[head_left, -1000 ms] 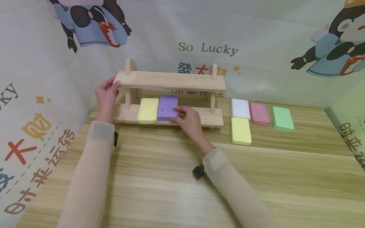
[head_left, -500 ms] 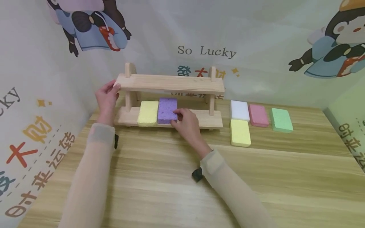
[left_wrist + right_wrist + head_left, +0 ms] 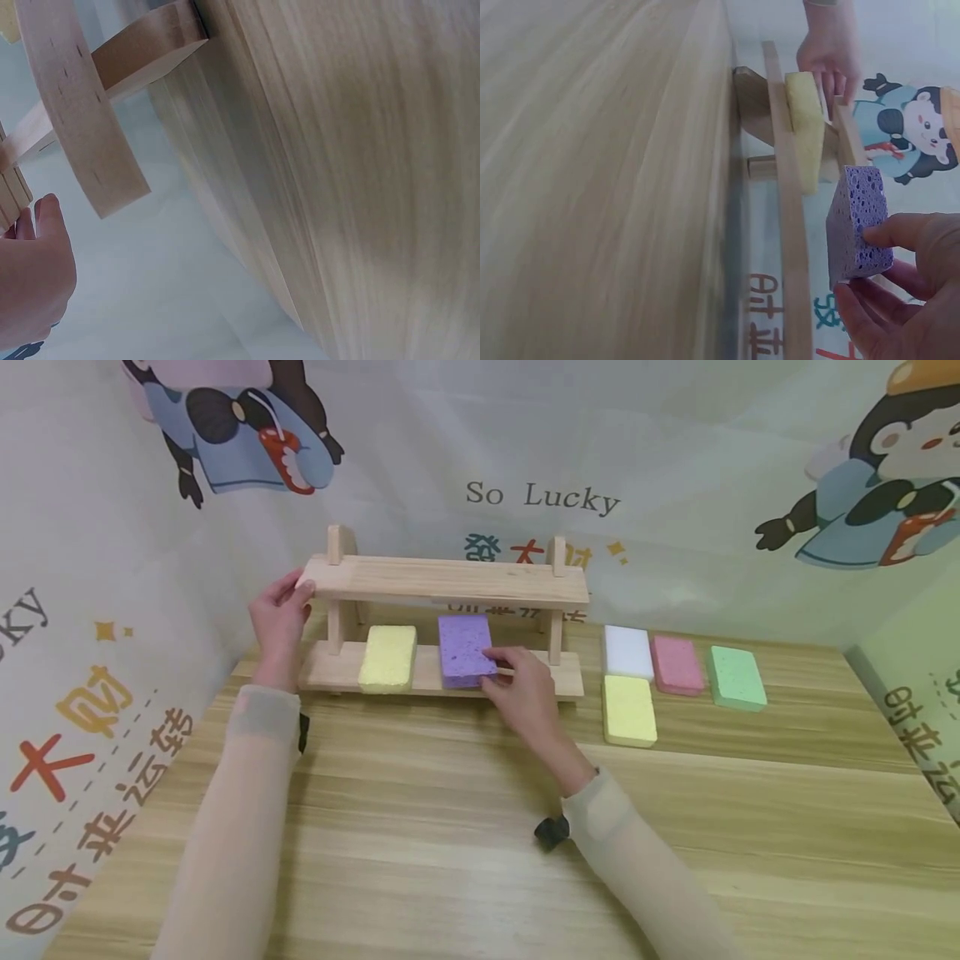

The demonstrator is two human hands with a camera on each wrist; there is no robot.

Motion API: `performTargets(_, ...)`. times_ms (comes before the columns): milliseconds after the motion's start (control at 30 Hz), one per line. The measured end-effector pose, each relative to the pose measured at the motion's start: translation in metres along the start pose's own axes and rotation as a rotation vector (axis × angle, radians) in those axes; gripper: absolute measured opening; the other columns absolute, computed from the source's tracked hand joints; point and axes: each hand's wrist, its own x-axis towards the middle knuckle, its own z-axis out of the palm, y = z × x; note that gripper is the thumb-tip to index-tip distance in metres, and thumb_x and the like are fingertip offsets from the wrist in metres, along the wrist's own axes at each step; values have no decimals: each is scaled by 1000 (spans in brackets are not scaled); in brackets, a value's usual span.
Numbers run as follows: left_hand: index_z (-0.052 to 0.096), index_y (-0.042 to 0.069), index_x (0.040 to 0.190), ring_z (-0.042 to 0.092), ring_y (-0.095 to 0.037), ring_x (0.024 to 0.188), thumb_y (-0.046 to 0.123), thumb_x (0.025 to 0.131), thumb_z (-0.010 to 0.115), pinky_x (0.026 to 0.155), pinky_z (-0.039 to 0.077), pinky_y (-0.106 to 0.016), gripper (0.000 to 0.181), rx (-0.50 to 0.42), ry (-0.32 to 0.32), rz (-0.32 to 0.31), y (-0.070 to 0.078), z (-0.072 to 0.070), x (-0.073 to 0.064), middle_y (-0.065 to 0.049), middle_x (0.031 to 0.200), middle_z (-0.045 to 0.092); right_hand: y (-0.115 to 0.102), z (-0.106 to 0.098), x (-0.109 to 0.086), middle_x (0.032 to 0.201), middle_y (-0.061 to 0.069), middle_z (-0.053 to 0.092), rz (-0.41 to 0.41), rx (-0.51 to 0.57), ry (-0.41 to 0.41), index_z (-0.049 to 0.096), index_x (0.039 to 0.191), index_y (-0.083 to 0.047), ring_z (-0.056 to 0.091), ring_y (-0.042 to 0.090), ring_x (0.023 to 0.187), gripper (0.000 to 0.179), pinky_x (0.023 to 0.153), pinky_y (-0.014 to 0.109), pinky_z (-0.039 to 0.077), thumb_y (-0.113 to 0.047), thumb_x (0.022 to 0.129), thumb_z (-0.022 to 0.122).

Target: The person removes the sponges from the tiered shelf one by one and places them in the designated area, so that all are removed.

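Observation:
Between the thumb and fingers of my right hand [image 3: 528,693] is a purple sponge [image 3: 465,650], pinched by its right side in front of the lower shelf. The right wrist view shows this purple sponge [image 3: 861,221] apart from the lower board [image 3: 791,225]. My left hand [image 3: 279,614] grips the left end of the upper board of a two-tier wooden rack [image 3: 450,578]. On the lower shelf, left of the purple sponge, a yellow sponge [image 3: 387,658] leans back. In the left wrist view the left hand [image 3: 34,277] is at the board's end.
Right of the rack on the wooden table [image 3: 420,827] lie a white sponge [image 3: 628,652], a second yellow sponge [image 3: 629,710], a pink sponge [image 3: 678,665] and a green sponge [image 3: 737,677]. A printed cloth backdrop [image 3: 420,443] stands behind the table.
My right hand has moved right with the purple sponge, opening a gap between it and the yellow sponge on the shelf. The left hand stays on the upper board.

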Motion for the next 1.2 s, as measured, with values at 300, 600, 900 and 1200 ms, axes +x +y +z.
performTargets(300,61,14,137,61,-1,100,22,95,68,109,47,-29,43,9,-7,3,-3,-1,2,-6,143,60,19,-50,-25,119,26,66,-1,110,-1,66,116,8,68,39,108,34,89,40,60,9,82,71)
performTargets(600,61,15,137,61,-4,108,23,94,69,111,46,-28,44,-9,-1,2,-2,0,3,-6,144,59,45,-108,-48,119,26,64,72,39,53,65,121,7,66,40,111,34,91,44,57,9,87,68)
performTargets(900,61,14,137,61,-2,101,23,94,69,110,46,-29,45,-4,-12,2,-2,0,3,-5,142,61,69,-159,-69,133,30,58,202,-5,61,58,129,10,58,44,121,37,85,2,47,5,92,63)
performTargets(1200,61,13,137,61,-4,105,21,94,69,110,46,-29,44,-12,-2,12,-2,0,2,-7,144,59,93,-185,-88,135,31,58,224,-117,119,61,126,10,64,36,113,37,80,-2,43,5,90,66)
